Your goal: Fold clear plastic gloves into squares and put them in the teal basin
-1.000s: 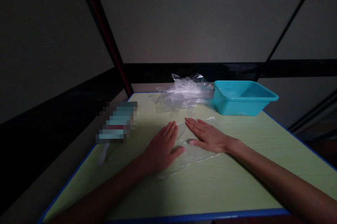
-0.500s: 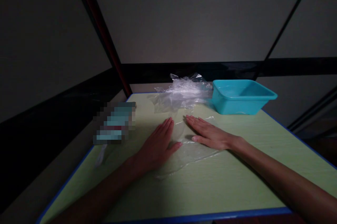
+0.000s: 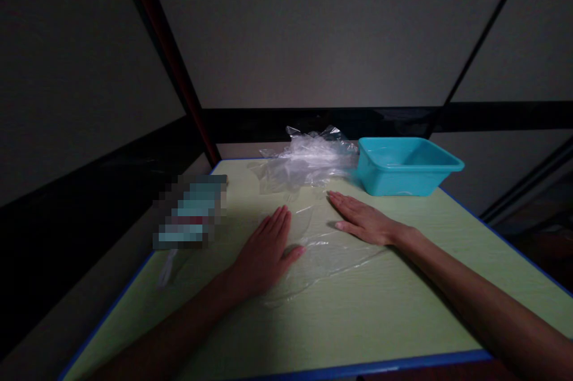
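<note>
A clear plastic bag (image 3: pixel 324 252) lies spread flat on the pale green table between my hands. My left hand (image 3: pixel 264 252) rests palm down over its left side, fingers stretched out and thumb apart. On the other side, my right hand (image 3: pixel 362 220) lies flat at the bag's upper right edge, with its fingers extended and thumb spread. Neither hand grips anything. Beyond the fingertips is a crumpled pile of clear plastic bags (image 3: pixel 311 160).
A turquoise plastic basin (image 3: pixel 400 181) stands at the back right of the table (image 3: pixel 394 309), which has a blue edge. At the left edge lies a pixelated flat object (image 3: pixel 190 211), with a whitish strip (image 3: pixel 167 267) by its near end. A wall rises behind.
My right hand has slid a little outward and away from me across the bag, widening the gap between my hands. My left hand has shifted slightly, still flat.
</note>
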A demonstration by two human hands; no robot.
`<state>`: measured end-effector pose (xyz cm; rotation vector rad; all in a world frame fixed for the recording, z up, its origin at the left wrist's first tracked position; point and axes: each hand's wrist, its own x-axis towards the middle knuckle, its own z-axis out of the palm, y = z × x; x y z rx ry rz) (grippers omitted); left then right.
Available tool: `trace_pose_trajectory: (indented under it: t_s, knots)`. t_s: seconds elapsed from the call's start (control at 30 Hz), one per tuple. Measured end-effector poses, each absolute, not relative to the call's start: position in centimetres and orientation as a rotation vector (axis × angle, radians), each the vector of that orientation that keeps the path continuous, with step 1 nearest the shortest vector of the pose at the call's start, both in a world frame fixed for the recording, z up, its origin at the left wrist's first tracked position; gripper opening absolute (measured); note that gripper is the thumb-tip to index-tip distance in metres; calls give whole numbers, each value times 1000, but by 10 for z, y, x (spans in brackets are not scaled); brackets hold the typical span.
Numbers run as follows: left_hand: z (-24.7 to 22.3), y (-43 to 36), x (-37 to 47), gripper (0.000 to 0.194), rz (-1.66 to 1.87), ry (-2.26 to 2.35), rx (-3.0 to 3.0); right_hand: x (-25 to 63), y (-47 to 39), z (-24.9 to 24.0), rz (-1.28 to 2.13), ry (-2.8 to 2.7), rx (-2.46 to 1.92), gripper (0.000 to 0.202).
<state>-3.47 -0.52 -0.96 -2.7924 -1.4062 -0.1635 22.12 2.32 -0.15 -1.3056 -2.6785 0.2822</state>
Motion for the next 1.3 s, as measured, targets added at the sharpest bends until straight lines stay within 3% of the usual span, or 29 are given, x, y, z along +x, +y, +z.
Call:
trace_pose_trajectory:
  t_s: [1.0, 1.3]
  knots:
    - [-3, 21, -43, 66, -101, -1052, -2970, 220, -8, -19, 43, -2466, -1531, 67]
    - [-5, 42, -45, 67, -112, -889, -3032, 211, -19, -15, -5, -2391, -1705, 74]
